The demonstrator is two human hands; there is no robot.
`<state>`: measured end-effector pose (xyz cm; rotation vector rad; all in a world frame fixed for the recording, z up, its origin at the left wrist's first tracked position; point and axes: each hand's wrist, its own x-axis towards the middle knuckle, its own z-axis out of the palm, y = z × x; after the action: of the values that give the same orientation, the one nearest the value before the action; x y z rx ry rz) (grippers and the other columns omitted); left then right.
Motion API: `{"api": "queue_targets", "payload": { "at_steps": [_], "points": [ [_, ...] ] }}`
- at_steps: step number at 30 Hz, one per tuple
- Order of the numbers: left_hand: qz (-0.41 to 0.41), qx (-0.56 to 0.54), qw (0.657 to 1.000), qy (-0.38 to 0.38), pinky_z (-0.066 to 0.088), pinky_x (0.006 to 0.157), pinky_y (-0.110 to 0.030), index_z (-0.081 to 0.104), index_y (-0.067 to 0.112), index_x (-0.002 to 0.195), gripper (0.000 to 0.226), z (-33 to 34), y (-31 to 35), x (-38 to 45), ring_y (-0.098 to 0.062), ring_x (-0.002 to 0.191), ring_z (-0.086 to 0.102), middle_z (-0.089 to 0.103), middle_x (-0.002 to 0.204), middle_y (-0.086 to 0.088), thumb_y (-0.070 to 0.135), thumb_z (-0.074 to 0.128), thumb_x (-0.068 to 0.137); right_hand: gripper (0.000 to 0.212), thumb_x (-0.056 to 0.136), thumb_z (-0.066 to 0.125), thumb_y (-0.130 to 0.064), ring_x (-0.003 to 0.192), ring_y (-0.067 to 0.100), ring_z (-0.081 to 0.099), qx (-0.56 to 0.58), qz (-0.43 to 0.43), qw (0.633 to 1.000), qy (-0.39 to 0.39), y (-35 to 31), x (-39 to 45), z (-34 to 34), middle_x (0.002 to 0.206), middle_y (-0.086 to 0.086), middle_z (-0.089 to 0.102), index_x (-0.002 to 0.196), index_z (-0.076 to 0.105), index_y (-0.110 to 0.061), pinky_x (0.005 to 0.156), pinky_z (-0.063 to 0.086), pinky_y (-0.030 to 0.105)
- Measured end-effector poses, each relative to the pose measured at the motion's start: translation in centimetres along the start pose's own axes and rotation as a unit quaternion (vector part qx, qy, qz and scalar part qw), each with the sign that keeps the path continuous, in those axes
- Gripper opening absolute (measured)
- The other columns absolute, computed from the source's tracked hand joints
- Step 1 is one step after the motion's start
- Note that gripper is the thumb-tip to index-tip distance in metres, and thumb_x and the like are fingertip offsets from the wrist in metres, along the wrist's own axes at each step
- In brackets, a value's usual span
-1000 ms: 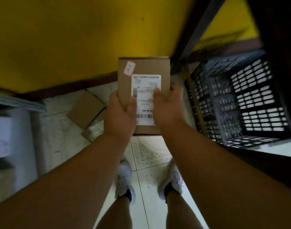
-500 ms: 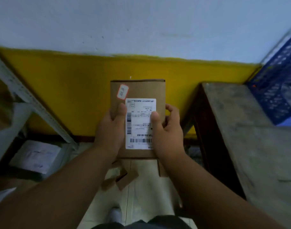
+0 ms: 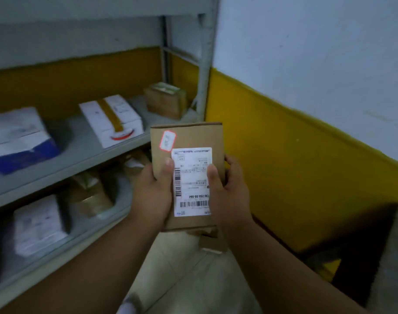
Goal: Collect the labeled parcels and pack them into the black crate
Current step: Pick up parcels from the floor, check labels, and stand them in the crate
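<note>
Centre frame — both hands clamp a brown parcel (image 3: 189,137), left hand (image 3: 152,196) and right hand (image 3: 232,196), thumbs on its white label (image 3: 192,177). Shelf (image 3: 80,152) with boxes at left.

Both hands held a brown cardboard parcel (image 3: 189,137) upright, the left hand (image 3: 151,196) and right hand (image 3: 230,193) gripping its sides, thumbs on the white shipping label (image 3: 192,177). Grey shelving (image 3: 84,152) at left carried white and brown boxes

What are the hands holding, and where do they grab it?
A brown cardboard parcel, held by its lower half: left hand on the left edge, right hand on the right, thumbs on its white label.
</note>
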<state>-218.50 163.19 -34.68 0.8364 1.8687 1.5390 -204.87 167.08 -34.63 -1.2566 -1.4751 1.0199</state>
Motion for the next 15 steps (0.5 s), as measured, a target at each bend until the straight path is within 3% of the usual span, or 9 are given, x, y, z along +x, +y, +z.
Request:
{"api": "queue_targets", "payload": {
  "at_steps": [2, 5, 7, 9, 11, 13, 15],
  "points": [
    [-0.009, -0.016, 0.998, 0.056, 0.051, 0.067, -0.027, 0.065, 0.042, 0.093, 0.031, -5.0, -0.3, -1.4, 0.004, 0.078, 0.070, 0.072, 0.083, 0.027, 0.067, 0.047, 0.089, 0.040, 0.098, 0.056, -0.040, 0.082, -0.006, 0.068, -0.019, -0.040, 0.997, -0.059, -1.9, -2.5, 3.2, 0.101, -0.018, 0.067, 0.136, 0.045, -0.035, 0.056, 0.055, 0.015],
    [-0.024, -0.056, 0.989, 0.134, 0.055, 0.074, -0.032, 0.064, 0.036, 0.104, 0.051, -12.2, -0.8, -3.7, -0.009, 0.089, 0.071, 0.074, 0.093, 0.015, 0.077, 0.045, 0.080, 0.040, 0.098, 0.050, -0.045, 0.097, 0.007, 0.069, -0.046, -0.079, 0.984, -0.154, -5.1, -6.5, 7.5, 0.119, -0.011, 0.066, 0.135, 0.038, -0.045, 0.074, 0.062, 0.038],
    [-0.032, -0.048, 0.979, 0.193, 0.049, 0.064, -0.020, 0.056, 0.040, 0.105, 0.040, -17.2, -1.4, -5.2, -0.002, 0.088, 0.066, 0.066, 0.089, 0.021, 0.073, 0.041, 0.088, 0.039, 0.097, 0.050, -0.044, 0.106, 0.009, 0.066, -0.071, -0.100, 0.969, -0.215, -6.4, -9.5, 10.3, 0.125, -0.011, 0.064, 0.135, 0.041, -0.044, 0.084, 0.060, 0.041],
    [-0.053, -0.081, 0.964, 0.249, 0.053, 0.069, -0.026, 0.049, 0.040, 0.111, 0.031, -23.7, -2.7, -7.6, -0.007, 0.094, 0.064, 0.062, 0.095, 0.019, 0.065, 0.040, 0.094, 0.047, 0.096, 0.054, -0.043, 0.114, 0.009, 0.062, -0.085, -0.107, 0.957, -0.256, -7.5, -14.2, 14.1, 0.130, -0.010, 0.062, 0.141, 0.044, -0.037, 0.093, 0.055, 0.039],
    [-0.087, -0.138, 0.945, 0.283, 0.055, 0.087, -0.043, 0.051, 0.033, 0.112, 0.030, -29.2, -4.0, -10.0, -0.019, 0.101, 0.066, 0.066, 0.107, 0.008, 0.057, 0.046, 0.096, 0.063, 0.092, 0.063, -0.041, 0.107, -0.004, 0.061, -0.039, -0.052, 0.955, -0.289, -7.8, -19.2, 17.8, 0.130, -0.013, 0.062, 0.149, 0.036, -0.036, 0.087, 0.052, 0.021],
    [-0.110, -0.196, 0.919, 0.324, 0.056, 0.085, -0.044, 0.055, 0.025, 0.113, 0.029, -36.6, -5.8, -14.1, -0.019, 0.096, 0.069, 0.070, 0.105, 0.005, 0.049, 0.051, 0.097, 0.079, 0.088, 0.072, -0.034, 0.095, -0.013, 0.062, 0.051, 0.040, 0.942, -0.329, -9.0, -26.6, 23.1, 0.124, -0.014, 0.064, 0.152, 0.026, -0.039, 0.078, 0.051, 0.011],
    [-0.116, -0.226, 0.892, 0.375, 0.056, 0.075, -0.037, 0.057, 0.022, 0.110, 0.023, -44.1, -7.7, -19.0, -0.019, 0.093, 0.071, 0.072, 0.105, 0.002, 0.042, 0.053, 0.099, 0.086, 0.087, 0.076, -0.028, 0.097, 0.001, 0.068, 0.150, 0.176, 0.910, -0.343, -10.4, -34.8, 28.5, 0.125, -0.005, 0.065, 0.153, 0.022, -0.038, 0.087, 0.057, 0.029]
  ]
}}
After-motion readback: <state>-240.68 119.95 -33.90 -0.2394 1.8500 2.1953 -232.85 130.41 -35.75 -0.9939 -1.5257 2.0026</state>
